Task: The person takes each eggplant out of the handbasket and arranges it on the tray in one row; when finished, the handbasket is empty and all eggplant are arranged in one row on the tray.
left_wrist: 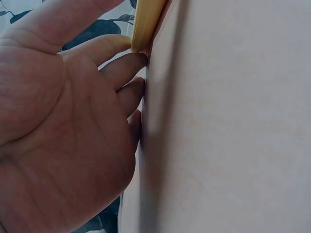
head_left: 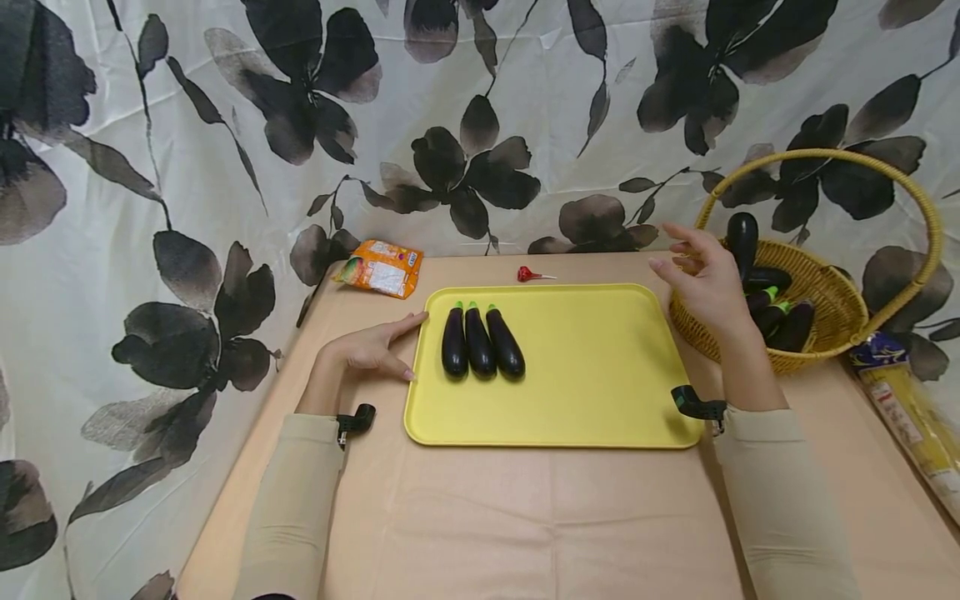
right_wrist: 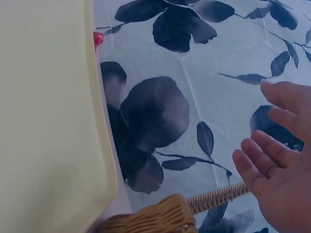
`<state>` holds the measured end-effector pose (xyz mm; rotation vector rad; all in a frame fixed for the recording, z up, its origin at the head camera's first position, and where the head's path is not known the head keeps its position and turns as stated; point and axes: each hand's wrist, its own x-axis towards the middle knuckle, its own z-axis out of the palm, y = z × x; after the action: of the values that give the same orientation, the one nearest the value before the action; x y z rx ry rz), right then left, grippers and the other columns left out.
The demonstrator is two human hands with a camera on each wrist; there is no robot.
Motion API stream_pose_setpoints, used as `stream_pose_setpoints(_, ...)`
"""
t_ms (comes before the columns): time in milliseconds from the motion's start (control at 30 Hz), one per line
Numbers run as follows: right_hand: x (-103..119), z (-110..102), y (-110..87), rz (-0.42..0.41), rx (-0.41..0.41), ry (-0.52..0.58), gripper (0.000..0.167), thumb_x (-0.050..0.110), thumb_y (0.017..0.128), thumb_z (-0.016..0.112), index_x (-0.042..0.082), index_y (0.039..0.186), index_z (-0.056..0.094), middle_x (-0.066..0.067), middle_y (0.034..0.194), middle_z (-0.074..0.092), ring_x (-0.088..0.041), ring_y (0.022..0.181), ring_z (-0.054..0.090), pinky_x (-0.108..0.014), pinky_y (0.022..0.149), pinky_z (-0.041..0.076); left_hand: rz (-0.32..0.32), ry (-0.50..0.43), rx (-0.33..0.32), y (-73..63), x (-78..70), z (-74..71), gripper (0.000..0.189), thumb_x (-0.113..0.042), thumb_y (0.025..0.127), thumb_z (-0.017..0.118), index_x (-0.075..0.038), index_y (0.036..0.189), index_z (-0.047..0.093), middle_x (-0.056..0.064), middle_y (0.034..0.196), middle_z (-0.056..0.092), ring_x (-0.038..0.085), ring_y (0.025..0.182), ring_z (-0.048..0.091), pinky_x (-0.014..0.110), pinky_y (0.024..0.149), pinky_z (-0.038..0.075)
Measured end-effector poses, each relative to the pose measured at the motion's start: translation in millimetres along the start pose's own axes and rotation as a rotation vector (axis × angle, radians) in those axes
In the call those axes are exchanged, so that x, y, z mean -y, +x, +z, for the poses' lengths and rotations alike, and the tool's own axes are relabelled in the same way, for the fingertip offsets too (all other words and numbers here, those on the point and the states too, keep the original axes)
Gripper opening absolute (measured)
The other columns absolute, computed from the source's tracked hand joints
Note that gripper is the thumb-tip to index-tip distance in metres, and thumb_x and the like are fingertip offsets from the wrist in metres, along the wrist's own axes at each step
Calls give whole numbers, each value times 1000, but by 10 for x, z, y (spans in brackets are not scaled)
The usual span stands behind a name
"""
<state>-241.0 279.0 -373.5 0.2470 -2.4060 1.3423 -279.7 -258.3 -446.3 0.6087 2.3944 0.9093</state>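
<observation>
Three dark purple eggplants [head_left: 480, 343] with green tips lie side by side on the left part of a yellow tray [head_left: 600, 367]. My left hand [head_left: 367, 346] touches the tray's left edge, thumb and fingers spread. In the left wrist view, its fingertips rest by the tray's rim [left_wrist: 148, 22]. Raised between the tray and a wicker basket [head_left: 832, 308], my right hand [head_left: 705, 279] holds nothing, its fingers loosely bent. Several more eggplants [head_left: 793, 327] sit in the basket, one standing upright. The right wrist view also shows that empty hand [right_wrist: 282, 165] above the basket's rim.
An orange packet [head_left: 384, 268] lies behind the tray at the left. Behind the tray is a small red object [head_left: 528, 274] with a thin tip. A long yellow package [head_left: 911, 417] lies at the right edge. The basket's tall handle [head_left: 933, 225] arches upward. Floral cloth hangs behind.
</observation>
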Motion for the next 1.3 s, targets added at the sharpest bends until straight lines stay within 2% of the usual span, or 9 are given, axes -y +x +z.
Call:
stream_pose_setpoints(133,-43,-87,4,40,-29,-48,57,26,102,68,23,157,49,-10,150,49,-30,131,52,-34,113,49,6,6,-2,-4,5,-6,125,-37,72,96,-23,169,19,5,176,10,30,163,4,57,131,5)
stream_pose_setpoints(233,-108,-168,6,76,-39,-68,57,27,103,66,25,158,48,-12,149,47,-29,128,54,-13,99,51,3,3,-1,1,13,-9,125,-38,72,96,-23,169,18,5,177,9,30,163,4,57,131,5)
stream_pose_setpoints(367,-231,-290,23,129,-38,-104,58,29,103,65,23,158,47,-14,145,44,-25,123,55,-3,84,47,-9,-1,-1,13,18,-13,127,-39,70,97,-25,169,18,3,177,9,29,163,4,57,131,5)
stream_pose_setpoints(467,-321,-389,44,173,-21,-148,59,35,104,62,23,160,44,-17,147,43,-28,125,53,-9,85,47,-19,1,-4,20,14,-14,128,-40,69,98,-27,168,19,2,176,10,26,163,4,55,131,6)
stream_pose_setpoints(600,-407,-514,107,190,14,-194,61,36,106,59,24,162,39,-22,153,40,-40,135,48,-42,105,53,-19,6,-4,20,12,-12,128,-40,69,97,-27,168,19,2,177,9,27,163,4,55,131,6)
stream_pose_setpoints(733,-489,-620,204,178,37,-246,61,32,107,57,16,163,38,-28,158,30,-51,140,39,-69,110,42,-15,3,-6,17,18,-9,127,-39,70,97,-26,168,19,3,177,9,28,163,4,56,131,6)
stream_pose_setpoints(867,-578,-696,279,190,35,-301,61,28,107,57,11,162,38,-31,165,19,-57,140,34,-73,108,38,-5,6,-2,22,29,-8,127,-39,71,97,-24,169,18,5,177,9,30,163,4,57,131,6)
stream_pose_setpoints(1100,-721,-778,396,244,31,-339,63,27,107,56,11,163,33,-28,171,11,-51,158,9,-74,122,16,-12,5,-3,27,32,-8,127,-41,69,97,-26,169,18,2,177,9,27,163,3,56,131,6)
stream_pose_setpoints(1300,-847,-792,462,279,82,-344,67,30,109,51,14,167,21,-30,171,7,-52,158,5,-73,122,13,-18,-12,3,30,22,-10,128,-40,69,98,-26,168,18,2,177,8,26,163,3,55,131,5)
